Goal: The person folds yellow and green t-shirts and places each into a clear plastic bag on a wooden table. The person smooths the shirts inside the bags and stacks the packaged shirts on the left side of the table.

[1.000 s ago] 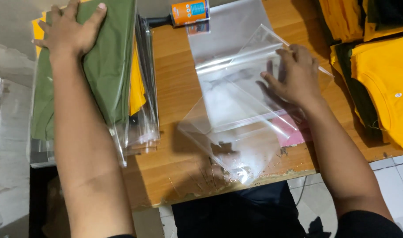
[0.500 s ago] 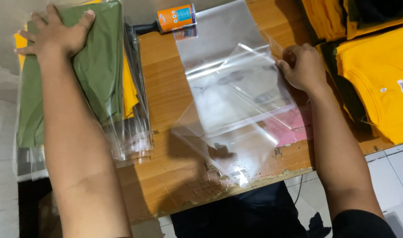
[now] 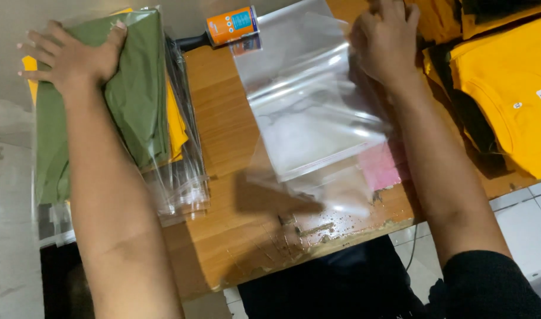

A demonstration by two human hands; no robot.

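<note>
Clear plastic bag (image 3: 309, 112): glossy, rectangular film, flat on the wooden counter (image 3: 223, 136), long axis running from the near edge to the far edge. Right hand (image 3: 384, 41) curled at its far corner; grip cannot be told. Left hand (image 3: 75, 56) spread flat on the bagged olive garment (image 3: 134, 100), soft folded cloth topping a stack.

A garment-packing workroom, as indicated by the worn wooden table (image 3: 223, 136), where clear plastic bags (image 3: 309, 112) are spread at its centre, bagged folded shirts (image 3: 122, 88) are stacked at its left edge, and unbagged yellow shirts (image 3: 513, 82) are piled at its right edge.
</note>
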